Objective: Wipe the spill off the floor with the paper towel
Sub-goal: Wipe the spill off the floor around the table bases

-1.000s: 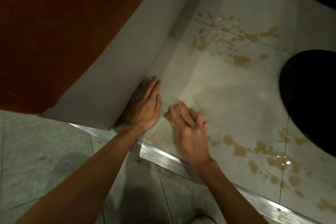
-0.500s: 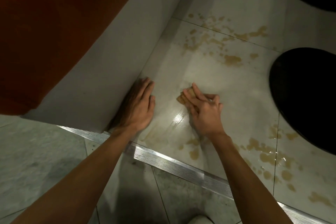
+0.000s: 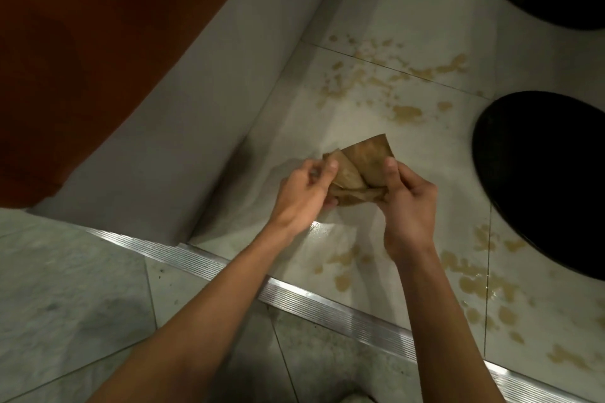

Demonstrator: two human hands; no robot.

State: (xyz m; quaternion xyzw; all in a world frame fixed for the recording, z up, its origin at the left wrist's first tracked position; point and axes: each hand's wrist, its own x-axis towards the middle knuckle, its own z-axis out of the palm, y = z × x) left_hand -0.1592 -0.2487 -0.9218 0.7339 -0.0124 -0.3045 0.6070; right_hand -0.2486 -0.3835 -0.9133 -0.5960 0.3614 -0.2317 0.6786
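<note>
Both hands [image 3: 357, 193] hold paper towel [image 3: 360, 167] corner-up.

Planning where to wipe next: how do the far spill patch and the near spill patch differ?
The far patch is small, scattered flecks straddling a tile joint; the near patch has bigger, glossier blobs beside the metal strip. The far patch lies beyond both hands; the near patch lies right of the right hand. Both are tan and unwiped.

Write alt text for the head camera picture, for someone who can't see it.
Two bare hands, left hand and right hand, hold a brown-soaked paper towel above a pale tiled floor. Tan spill splotches remain beyond the hands and to their right, near a metal threshold strip.
</note>
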